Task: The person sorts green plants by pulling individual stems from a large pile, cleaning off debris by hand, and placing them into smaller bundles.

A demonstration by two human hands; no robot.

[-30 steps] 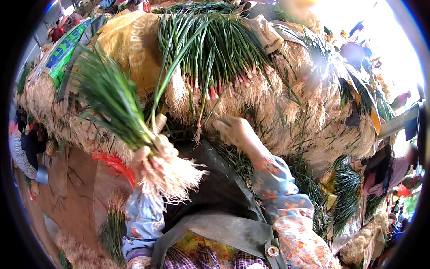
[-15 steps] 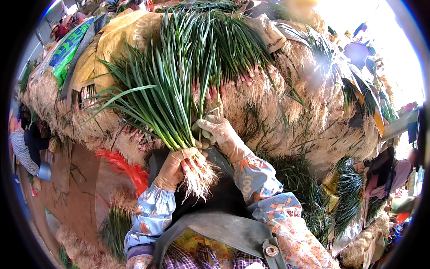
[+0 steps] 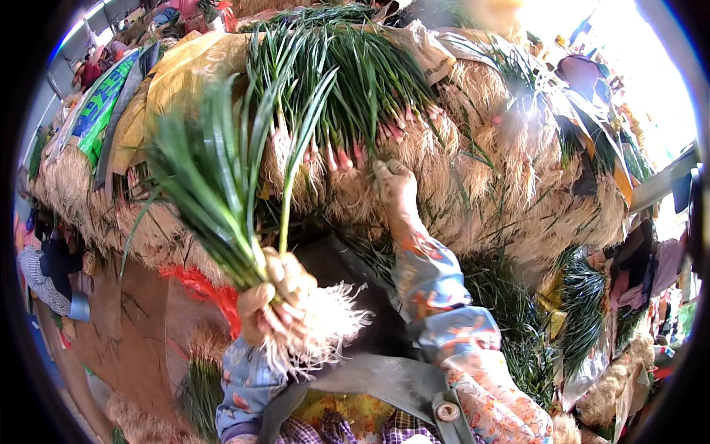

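Note:
My gloved left hand (image 3: 270,296) is closed round the lower stems of a bunch of green garlic (image 3: 203,196). The leaves fan up and left, blurred by motion, and the pale roots hang out beside the palm. One stalk (image 3: 288,200) stands apart from the others, leaning right. Farther out, my gloved right hand (image 3: 398,191) reaches to the heap's front, its fingers closed against the roots below a row of laid green garlic (image 3: 344,92) with pinkish stem ends. What those fingers grip, if anything, is hidden.
Tan roots (image 3: 510,192) cover the heap's front. A yellow sack (image 3: 196,70) and a green-blue sack (image 3: 107,111) lie over its left part. Red plastic (image 3: 203,296) lies at lower left. More green garlic (image 3: 588,311) stands at right. A person (image 3: 52,274) is at far left.
My right hand has left the bunch and moved up to the heap's root ends. My left hand, with the bunch, has dropped slightly and moved left, tilting the leaves leftward.

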